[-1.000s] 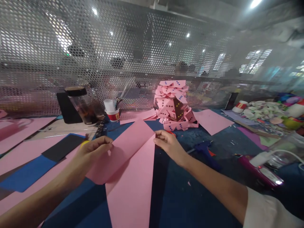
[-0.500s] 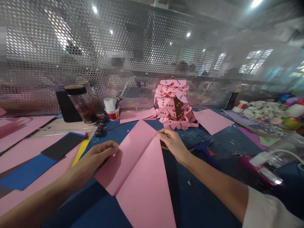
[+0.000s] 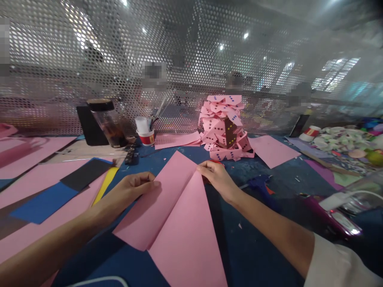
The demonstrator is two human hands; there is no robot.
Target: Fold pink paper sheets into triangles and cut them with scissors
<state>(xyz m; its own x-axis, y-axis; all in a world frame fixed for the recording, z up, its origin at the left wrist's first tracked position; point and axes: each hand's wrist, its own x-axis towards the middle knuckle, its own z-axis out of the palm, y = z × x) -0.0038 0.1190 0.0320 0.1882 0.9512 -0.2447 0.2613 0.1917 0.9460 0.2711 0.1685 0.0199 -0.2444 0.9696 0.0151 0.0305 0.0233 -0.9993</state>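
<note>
pink sheet (image 3: 191,231) had lost its curl, left hand (image 3: 134,188) pinching one edge, right hand (image 3: 218,179) the top corner, so imo folding looked steadier

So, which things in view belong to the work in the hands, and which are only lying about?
Handled now:
left hand
right hand
folded pink sheet, held by both

Apparently just lying about:
black-lidded jar
blue sheet
yellow strip
blue gun-shaped tool
magenta device

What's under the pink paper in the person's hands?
The dark blue tabletop shows on both sides of the pink paper; whatever lies directly beneath is covered and cannot be seen.
</note>
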